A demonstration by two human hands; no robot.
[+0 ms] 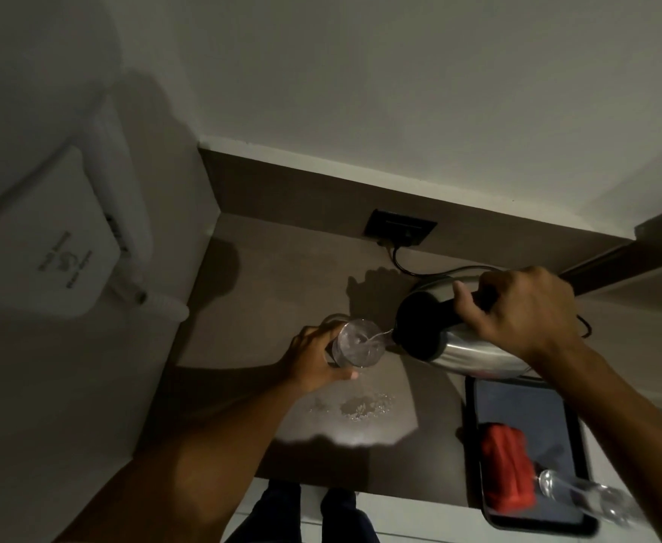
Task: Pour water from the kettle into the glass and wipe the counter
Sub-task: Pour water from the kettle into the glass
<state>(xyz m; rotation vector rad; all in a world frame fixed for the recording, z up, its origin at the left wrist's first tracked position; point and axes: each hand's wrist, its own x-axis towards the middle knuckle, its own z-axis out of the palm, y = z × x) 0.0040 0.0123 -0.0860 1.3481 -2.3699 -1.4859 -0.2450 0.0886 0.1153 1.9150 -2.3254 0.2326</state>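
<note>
My right hand (517, 307) grips the black handle of a steel kettle (458, 346), which is tilted to the left above the brown counter (266, 291). A thin stream of water runs from its spout into a clear glass (356, 344). My left hand (313, 360) is wrapped around that glass from the left and holds it on the counter. A small puddle of spilled water (356, 409) lies on the counter just in front of the glass. A folded red cloth (507, 468) rests on the black tray (572, 421) at the right.
A second clear glass (580, 493) lies tipped on the tray's near right corner. A black socket plate (399, 228) sits on the back wall, its cable trailing behind the kettle. A white appliance (39, 237) stands at the left. The counter's front edge is near my legs.
</note>
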